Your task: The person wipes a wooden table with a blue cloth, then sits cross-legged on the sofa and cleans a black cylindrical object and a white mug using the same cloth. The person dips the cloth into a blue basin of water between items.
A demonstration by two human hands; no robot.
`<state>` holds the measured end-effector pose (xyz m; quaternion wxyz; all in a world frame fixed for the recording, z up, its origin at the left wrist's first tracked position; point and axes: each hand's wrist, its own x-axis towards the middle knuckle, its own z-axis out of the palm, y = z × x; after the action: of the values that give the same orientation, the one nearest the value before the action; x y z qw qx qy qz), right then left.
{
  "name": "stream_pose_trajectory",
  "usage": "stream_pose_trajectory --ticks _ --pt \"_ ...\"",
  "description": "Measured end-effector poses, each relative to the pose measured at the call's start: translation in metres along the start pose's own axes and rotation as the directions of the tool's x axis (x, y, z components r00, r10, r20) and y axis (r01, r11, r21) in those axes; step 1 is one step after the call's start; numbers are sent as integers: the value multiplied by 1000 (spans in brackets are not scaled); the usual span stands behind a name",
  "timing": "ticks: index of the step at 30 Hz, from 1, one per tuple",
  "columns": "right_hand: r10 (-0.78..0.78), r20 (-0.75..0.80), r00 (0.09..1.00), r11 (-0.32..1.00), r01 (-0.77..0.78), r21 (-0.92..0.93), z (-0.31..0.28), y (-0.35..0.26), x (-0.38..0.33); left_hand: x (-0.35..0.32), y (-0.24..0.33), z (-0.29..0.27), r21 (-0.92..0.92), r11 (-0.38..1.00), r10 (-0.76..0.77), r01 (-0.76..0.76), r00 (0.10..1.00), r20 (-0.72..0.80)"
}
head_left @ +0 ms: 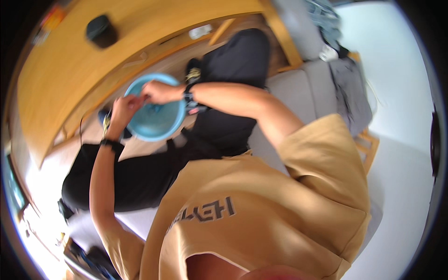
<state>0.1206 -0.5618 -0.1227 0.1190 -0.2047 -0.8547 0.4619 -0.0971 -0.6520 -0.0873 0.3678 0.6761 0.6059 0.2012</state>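
Yellow-brown wood is seen in the surface (60, 79) that fills the upper left, where two things can be made out: one orange-and-red item (52, 17) near the far edge, blurred, and one black container (101, 31), whose contents cannot be told.

Further right and lower, the left hand (123, 108) is held over the left rim of one light-blue basin (161, 123), with one black band (112, 144) worn on its forearm. The basin is placed between two dark-trousered legs (126, 182), beside the edge of the surface. Inside it, at least one small, darker blue thing (156, 108) is seen; an exact count is prevented by blur.

Above the basin, the left hand is met by the right hand (161, 92), which is brought in from the right with one dark band (189, 97) at its wrist. The fingers of both hands are bent and brought close together; whether anything is gripped between them cannot be told.

One white item (200, 31) is seen below the surface's edge. At the far right, one grey garment (350, 88) is draped on the grey sofa (296, 95), with one white item beside it and one blue-grey cloth (324, 21) above.
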Motion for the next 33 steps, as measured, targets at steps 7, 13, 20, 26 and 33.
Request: stream_pose_trajectory --ticks 7,13,20,26,33 --pt "-32 -64 997 972 16 -233 -16 -49 -6 5 0 9 -71 996 -56 60 997 54" --pt "109 8 994 926 -98 -365 -31 -49 -6 -3 5 0 24 1000 -16 19 993 -116" --pt "232 144 962 913 -164 -374 -24 -19 -7 -7 -4 4 -148 987 -71 57 993 -95" --pt "233 51 971 932 -208 -298 -22 2 -9 -11 -25 8 -38 990 -132 133 991 22" --pt "64 6 998 983 -62 -172 -25 6 -7 -17 -44 12 109 994 -12 -9 982 190"
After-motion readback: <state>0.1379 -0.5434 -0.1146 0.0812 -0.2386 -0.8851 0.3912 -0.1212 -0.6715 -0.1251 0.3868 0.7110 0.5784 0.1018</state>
